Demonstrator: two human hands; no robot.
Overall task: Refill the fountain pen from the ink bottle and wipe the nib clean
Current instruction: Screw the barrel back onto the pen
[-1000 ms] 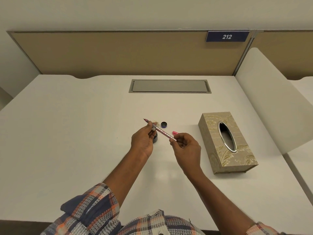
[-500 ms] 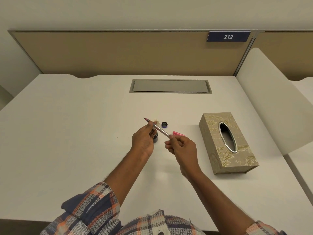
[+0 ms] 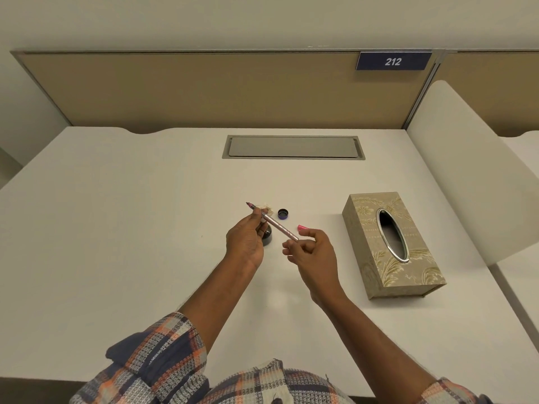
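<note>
My left hand (image 3: 245,243) grips the slim fountain pen (image 3: 275,224) near its front, nib pointing up and to the left. My right hand (image 3: 313,255) pinches the pen's rear end with its fingertips. The dark ink bottle (image 3: 267,237) stands open on the desk, partly hidden behind my left hand and under the pen. Its round dark cap (image 3: 283,214) lies just behind. A crumpled tissue (image 3: 267,207) lies beside the cap, behind the pen. A pink pen cap (image 3: 302,228) rests on the desk near my right thumb.
A patterned beige tissue box (image 3: 390,246) with an oval slot stands to the right. A grey cable hatch (image 3: 293,147) is set into the white desk (image 3: 116,228) at the back. A tan partition rises behind, a white divider at the right.
My right hand has slid back along the barrel to the pen's rear end, uncovering the pink cap. My left hand and the pen have stayed almost still.
</note>
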